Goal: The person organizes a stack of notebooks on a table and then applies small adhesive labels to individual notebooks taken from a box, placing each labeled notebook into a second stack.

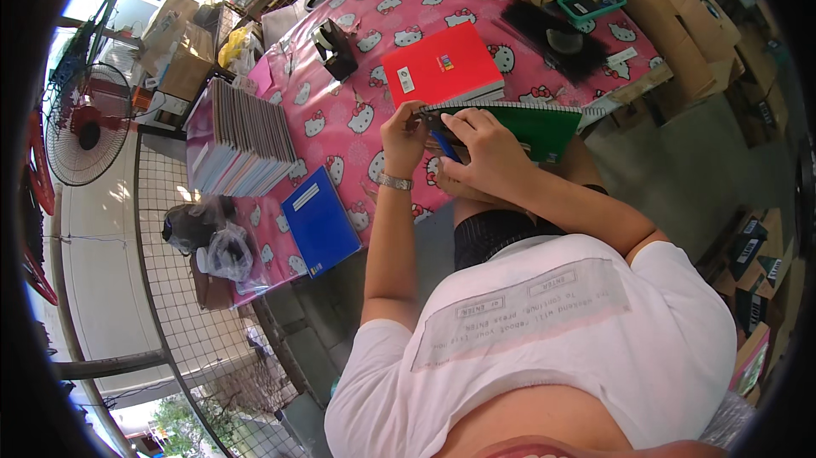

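A green spiral notebook point(551, 128) lies across my lap at the table's front edge, its wire coil running along the far side. Loose coil loops stick out past the notebook's right corner. My left hand point(403, 140), with a metal watch on the wrist, is closed in a pinch at the coil's left end. Beside it, my right hand point(486, 150) is closed around a small blue-handled tool point(444, 146), which looks like pliers or cutters. The tool's dark head meets the coil end near my left fingertips; the fingers partly hide it.
Just beyond are red notebooks point(446, 63) and a black tape dispenser point(334, 48). A blue notebook point(320, 220) and a tall notebook stack point(242, 139) sit at left. Black wire coils point(557, 40) and a teal tray point(592, 3) lie far right. Cardboard boxes point(680, 25) border the table.
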`<act>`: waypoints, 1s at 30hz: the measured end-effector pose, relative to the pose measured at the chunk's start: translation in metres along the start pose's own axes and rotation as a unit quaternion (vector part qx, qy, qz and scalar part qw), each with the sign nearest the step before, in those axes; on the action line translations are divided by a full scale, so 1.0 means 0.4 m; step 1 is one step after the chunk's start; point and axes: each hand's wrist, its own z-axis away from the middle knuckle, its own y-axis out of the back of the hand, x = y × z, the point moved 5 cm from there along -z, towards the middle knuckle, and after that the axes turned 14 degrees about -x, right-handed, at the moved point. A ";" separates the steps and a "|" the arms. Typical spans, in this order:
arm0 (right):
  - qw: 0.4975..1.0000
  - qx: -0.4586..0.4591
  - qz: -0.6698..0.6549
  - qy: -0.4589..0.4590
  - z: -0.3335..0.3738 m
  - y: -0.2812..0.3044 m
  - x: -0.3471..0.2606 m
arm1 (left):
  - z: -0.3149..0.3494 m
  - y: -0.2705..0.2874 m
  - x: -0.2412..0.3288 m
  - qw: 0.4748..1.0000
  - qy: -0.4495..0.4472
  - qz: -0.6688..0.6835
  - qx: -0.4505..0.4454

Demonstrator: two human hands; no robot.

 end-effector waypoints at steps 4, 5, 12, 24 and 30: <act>1.000 -0.002 0.028 -0.002 -0.005 -0.012 -0.006 | -0.003 -0.002 -0.011 1.000 0.021 -0.008 -0.001; 0.999 -0.003 0.042 -0.001 -0.008 -0.013 -0.011 | -0.003 0.000 -0.025 1.000 0.020 0.004 0.006; 0.997 -0.020 0.074 -0.008 -0.008 -0.014 -0.032 | 0.013 -0.004 -0.093 0.997 0.011 0.068 0.045; 0.685 -0.107 -0.698 -0.177 0.013 -0.118 0.075 | 0.017 -0.036 0.005 0.997 0.008 0.028 0.072; 0.898 -0.116 -0.424 -0.026 0.006 0.087 -0.017 | 0.068 0.101 0.084 0.994 -0.017 0.017 0.109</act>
